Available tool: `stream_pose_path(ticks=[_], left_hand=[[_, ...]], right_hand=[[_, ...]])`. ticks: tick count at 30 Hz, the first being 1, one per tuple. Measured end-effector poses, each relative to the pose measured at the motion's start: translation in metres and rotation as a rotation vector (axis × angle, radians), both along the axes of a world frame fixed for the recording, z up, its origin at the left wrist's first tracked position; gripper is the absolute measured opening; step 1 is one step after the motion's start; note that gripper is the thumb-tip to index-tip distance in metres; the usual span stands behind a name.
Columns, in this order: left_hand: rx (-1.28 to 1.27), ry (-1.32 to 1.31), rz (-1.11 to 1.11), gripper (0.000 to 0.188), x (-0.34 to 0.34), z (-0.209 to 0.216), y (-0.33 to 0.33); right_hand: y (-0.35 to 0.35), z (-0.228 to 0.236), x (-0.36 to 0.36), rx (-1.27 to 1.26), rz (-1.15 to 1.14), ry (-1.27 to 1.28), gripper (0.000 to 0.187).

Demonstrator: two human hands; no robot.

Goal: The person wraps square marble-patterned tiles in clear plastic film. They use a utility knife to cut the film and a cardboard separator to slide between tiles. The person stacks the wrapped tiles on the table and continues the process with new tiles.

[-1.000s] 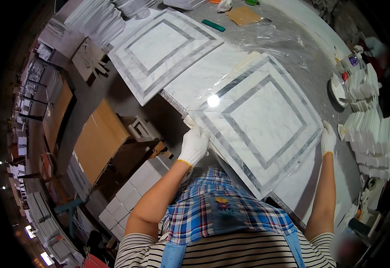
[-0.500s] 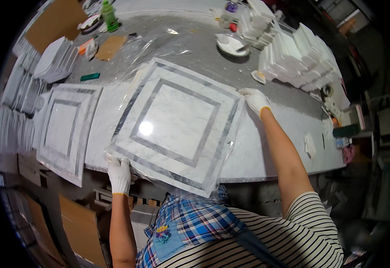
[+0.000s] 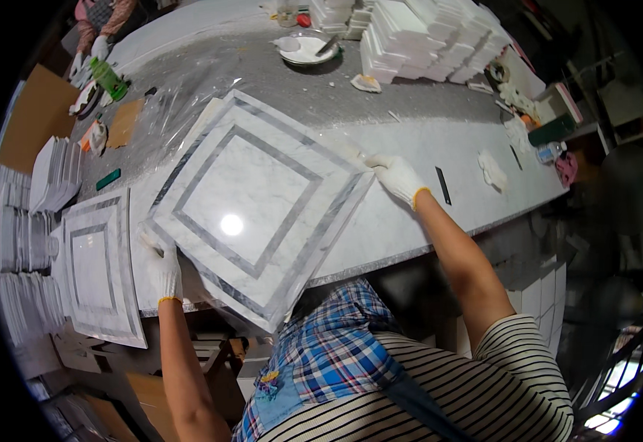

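Note:
A square white marble tile (image 3: pixel 259 188) with two grey inlaid bands lies askew in front of me, its near corner jutting past the table's edge. Clear plastic film clings around its borders. My left hand (image 3: pixel 161 267), in a white knit glove with a yellow cuff, grips the tile's left corner; part of the fingers is hidden. At the right corner, my gloved right hand (image 3: pixel 399 177) pinches the edge. A similar banded tile (image 3: pixel 100 258) rests to the left of my left hand, also overhanging the edge.
White foam blocks (image 3: pixel 428 37) are piled at the far right, and more stacks (image 3: pixel 56 173) stand left. A bowl of white paste (image 3: pixel 308 49), a green bottle (image 3: pixel 108 79), a green box-like piece (image 3: pixel 108 179) and a black strip (image 3: pixel 443 186) lie around. A co-worker's gloved hands (image 3: pixel 99 48) show far left.
My view has swung to the right, so the tile and both hands appear farther left. The co-worker and the black strip have come into view. Both hands still hold the tile's corners.

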State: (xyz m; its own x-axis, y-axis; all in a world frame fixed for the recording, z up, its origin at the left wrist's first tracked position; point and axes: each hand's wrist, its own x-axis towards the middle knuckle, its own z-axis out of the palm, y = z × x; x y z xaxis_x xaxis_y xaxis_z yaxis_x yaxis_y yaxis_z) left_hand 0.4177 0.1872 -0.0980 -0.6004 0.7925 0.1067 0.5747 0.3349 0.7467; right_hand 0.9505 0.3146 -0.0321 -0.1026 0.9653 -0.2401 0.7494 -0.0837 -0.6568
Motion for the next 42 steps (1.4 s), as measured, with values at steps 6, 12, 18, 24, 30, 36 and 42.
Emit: stream_pose_path(ticks=[6, 12, 18, 24, 30, 36, 42], left_hand=[[-0.336, 0.167, -0.021, 0.051, 0.059, 0.075, 0.004], [-0.157, 0.529, -0.354, 0.038, 0.174, 0.085, -0.011], [-0.268, 0.428, -0.668, 0.046, 0.304, 0.106, -0.001], [-0.216, 0.51, -0.818, 0.062, 0.363, 0.103, 0.008], [-0.223, 0.558, -0.83, 0.066, 0.38, 0.096, 0.012], [-0.213, 0.628, -0.838, 0.062, 0.38, 0.089, 0.017], [-0.192, 0.658, -0.858, 0.064, 0.376, 0.081, 0.026]], right_hand=[[-0.042, 0.0, 0.013, -0.019, 0.06, 0.016, 0.036], [-0.022, 0.016, 0.01, 0.174, 0.318, 0.049, 0.041], [-0.016, 0.028, 0.007, 0.298, 0.733, -0.212, 0.026], [-0.033, -0.005, 0.055, 0.331, 0.763, -0.177, 0.011], [-0.05, -0.009, 0.079, 0.296, 0.701, -0.125, 0.014], [-0.055, -0.015, 0.12, 0.327, 0.438, -0.045, 0.023], [-0.071, 0.003, 0.16, 0.382, 0.093, -0.395, 0.036]])
